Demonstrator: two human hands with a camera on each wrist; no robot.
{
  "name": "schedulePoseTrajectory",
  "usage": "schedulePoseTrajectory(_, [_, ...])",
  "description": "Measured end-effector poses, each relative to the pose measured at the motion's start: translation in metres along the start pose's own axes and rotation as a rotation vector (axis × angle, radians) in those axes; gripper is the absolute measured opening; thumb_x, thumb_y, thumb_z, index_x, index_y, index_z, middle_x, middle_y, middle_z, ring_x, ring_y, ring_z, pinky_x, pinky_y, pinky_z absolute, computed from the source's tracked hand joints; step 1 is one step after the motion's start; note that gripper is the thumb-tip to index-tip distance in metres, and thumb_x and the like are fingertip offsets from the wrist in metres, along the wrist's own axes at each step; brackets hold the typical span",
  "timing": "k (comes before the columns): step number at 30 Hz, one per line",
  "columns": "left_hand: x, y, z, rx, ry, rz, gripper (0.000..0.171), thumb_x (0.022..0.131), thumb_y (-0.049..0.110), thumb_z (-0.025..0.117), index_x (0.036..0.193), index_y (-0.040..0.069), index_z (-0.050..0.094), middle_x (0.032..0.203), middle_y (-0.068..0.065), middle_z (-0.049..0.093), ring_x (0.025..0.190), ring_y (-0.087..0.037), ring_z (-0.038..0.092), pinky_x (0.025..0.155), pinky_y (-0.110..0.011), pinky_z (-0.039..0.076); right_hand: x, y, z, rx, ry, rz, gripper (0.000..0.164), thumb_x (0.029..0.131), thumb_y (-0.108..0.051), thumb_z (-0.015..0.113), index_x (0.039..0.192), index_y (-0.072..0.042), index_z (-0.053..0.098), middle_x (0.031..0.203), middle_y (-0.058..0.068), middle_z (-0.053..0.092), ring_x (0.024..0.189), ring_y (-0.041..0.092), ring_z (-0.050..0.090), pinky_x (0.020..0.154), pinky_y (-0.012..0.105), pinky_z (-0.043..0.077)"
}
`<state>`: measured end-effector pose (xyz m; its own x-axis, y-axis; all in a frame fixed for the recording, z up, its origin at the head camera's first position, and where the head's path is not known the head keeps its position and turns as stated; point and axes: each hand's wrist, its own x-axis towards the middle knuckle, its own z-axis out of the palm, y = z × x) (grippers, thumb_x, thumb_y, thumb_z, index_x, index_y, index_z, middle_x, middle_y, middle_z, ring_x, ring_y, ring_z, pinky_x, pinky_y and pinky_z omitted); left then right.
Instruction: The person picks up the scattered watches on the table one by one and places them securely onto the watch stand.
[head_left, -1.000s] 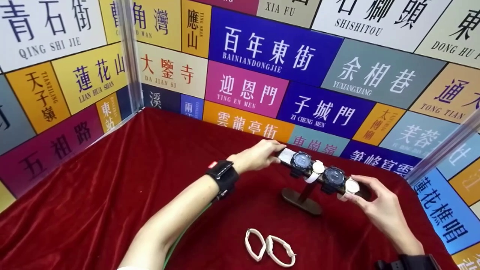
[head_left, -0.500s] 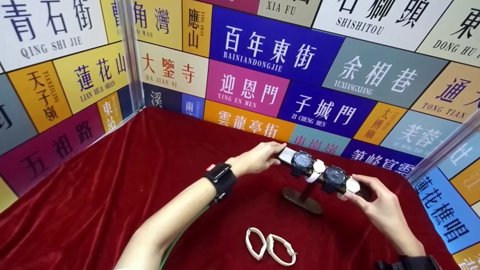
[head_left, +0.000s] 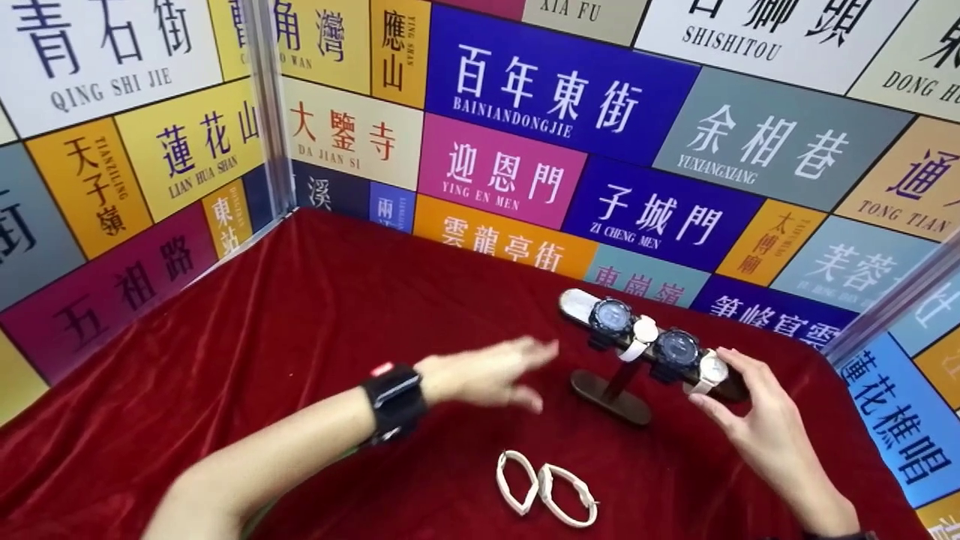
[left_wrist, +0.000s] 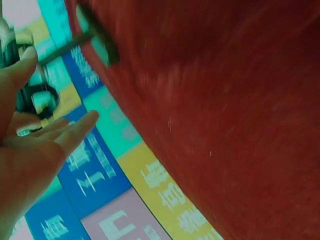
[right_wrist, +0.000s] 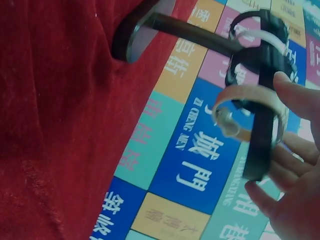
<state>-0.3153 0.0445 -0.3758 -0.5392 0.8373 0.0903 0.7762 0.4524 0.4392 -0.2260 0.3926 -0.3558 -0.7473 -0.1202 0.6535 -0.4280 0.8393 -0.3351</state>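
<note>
A T-shaped dark watch stand [head_left: 616, 401] carries two black watches, of which one black watch [head_left: 677, 347] sits toward the right, and two white watches. My right hand [head_left: 772, 431] holds the white watch [head_left: 711, 369] at the bar's right end, thumb on the near side and fingers on the far side. In the right wrist view its pale strap [right_wrist: 250, 95] loops round the bar. My left hand [head_left: 480, 375], blurred, is apart from the stand with fingers spread and nothing held. Two white looped watches [head_left: 568, 495] lie on the cloth, their faces hard to see.
A dark red velvet cloth [head_left: 315, 315] covers the table, with folds at the left. Upright panels of coloured place-name signs [head_left: 555, 75] enclose the back and both sides. The stand is close to the back panel. Black bands [head_left: 394, 401] are on the wrists.
My left hand has let go of the bar's left end and moved left and toward me, baring its pale end. My right hand stays at the white watch. The view has shifted slightly.
</note>
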Motion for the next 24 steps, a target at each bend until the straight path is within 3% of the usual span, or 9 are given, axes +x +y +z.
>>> schedulePoseTrajectory(3, [-0.018,0.014,0.013,0.095,-0.077,0.052,0.074,0.095,0.047,0.064,0.155,0.012,0.038,0.151,-0.011,0.048,0.137,-0.019,0.050,0.113,-0.031,0.045,-0.006,-0.007,-0.001,-0.024,0.000,0.006,0.070,0.069,0.006,0.086,0.133,0.004,0.058,0.130,0.027,0.059,0.124,0.006,0.049,0.108,0.032,0.040])
schedulePoseTrajectory(5, [-0.028,0.022,0.021,0.163,-0.107,0.072,0.073,0.092,0.051,0.066,0.152,0.015,0.044,0.140,-0.006,0.056,0.124,-0.015,0.058,0.101,-0.032,0.054,-0.011,-0.013,-0.002,-0.047,-0.009,0.018,0.069,0.070,0.005,0.085,0.133,0.004,0.057,0.131,0.027,0.059,0.125,0.026,0.050,0.101,0.054,0.041])
schedulePoseTrajectory(7, [-0.037,0.030,0.031,0.233,-0.123,0.082,0.074,0.088,0.057,0.067,0.149,0.019,0.048,0.131,-0.002,0.060,0.114,-0.012,0.062,0.090,-0.030,0.057,-0.016,-0.021,-0.003,-0.045,-0.019,0.027,0.068,0.072,0.005,0.084,0.133,0.004,0.057,0.131,0.028,0.058,0.119,0.039,0.050,0.093,0.065,0.039])
schedulePoseTrajectory(9, [-0.044,0.035,0.040,0.297,-0.125,0.093,0.075,0.085,0.061,0.069,0.146,0.021,0.052,0.123,0.002,0.062,0.107,-0.010,0.063,0.080,-0.027,0.057,-0.022,-0.029,-0.002,-0.051,-0.032,0.027,0.067,0.073,0.005,0.083,0.134,0.005,0.056,0.130,0.028,0.058,0.117,0.041,0.051,0.093,0.065,0.039])
schedulePoseTrajectory(12, [-0.052,0.039,0.054,0.396,-0.089,0.122,0.072,0.079,0.065,0.073,0.138,0.026,0.060,0.115,0.006,0.063,0.097,-0.008,0.061,0.067,-0.019,0.052,-0.030,-0.043,0.001,-0.059,-0.050,0.001,0.067,0.073,0.004,0.084,0.134,0.003,0.056,0.129,0.024,0.060,0.116,0.036,0.054,0.099,0.054,0.042])
schedulePoseTrajectory(15, [-0.058,0.040,0.065,0.467,-0.030,0.148,0.061,0.078,0.063,0.075,0.128,0.029,0.065,0.108,0.008,0.062,0.090,-0.006,0.060,0.060,-0.016,0.047,-0.036,-0.054,0.007,-0.067,-0.063,-0.068,0.070,0.069,0.004,0.086,0.133,0.003,0.057,0.127,0.022,0.062,0.114,0.032,0.055,0.111,0.027,0.038])
schedulePoseTrajectory(17, [-0.059,0.039,0.069,0.483,0.007,0.154,0.052,0.080,0.059,0.076,0.121,0.029,0.068,0.105,0.008,0.063,0.087,-0.007,0.060,0.058,-0.016,0.047,-0.039,-0.060,0.012,-0.070,-0.062,-0.121,0.071,0.066,0.005,0.088,0.132,0.004,0.059,0.126,0.021,0.064,0.112,0.032,0.057,0.108,0.008,0.030])
schedulePoseTrajectory(20, [-0.059,0.037,0.069,0.428,0.020,0.140,0.040,0.083,0.050,0.077,0.116,0.027,0.069,0.101,0.009,0.063,0.087,-0.007,0.062,0.061,-0.017,0.050,-0.044,-0.067,0.017,-0.078,-0.075,-0.175,0.074,0.064,0.003,0.089,0.132,0.003,0.059,0.125,0.020,0.065,0.112,0.034,0.060,0.107,0.001,0.024])
schedulePoseTrajectory(24, [-0.056,0.033,0.059,0.230,-0.004,0.125,0.028,0.088,0.034,0.077,0.112,0.022,0.071,0.101,0.006,0.066,0.090,-0.004,0.061,0.071,-0.014,0.050,-0.048,-0.075,0.021,-0.090,-0.091,-0.209,0.077,0.062,0.000,0.091,0.133,0.001,0.060,0.126,0.019,0.067,0.113,0.033,0.061,0.108,0.003,0.024])
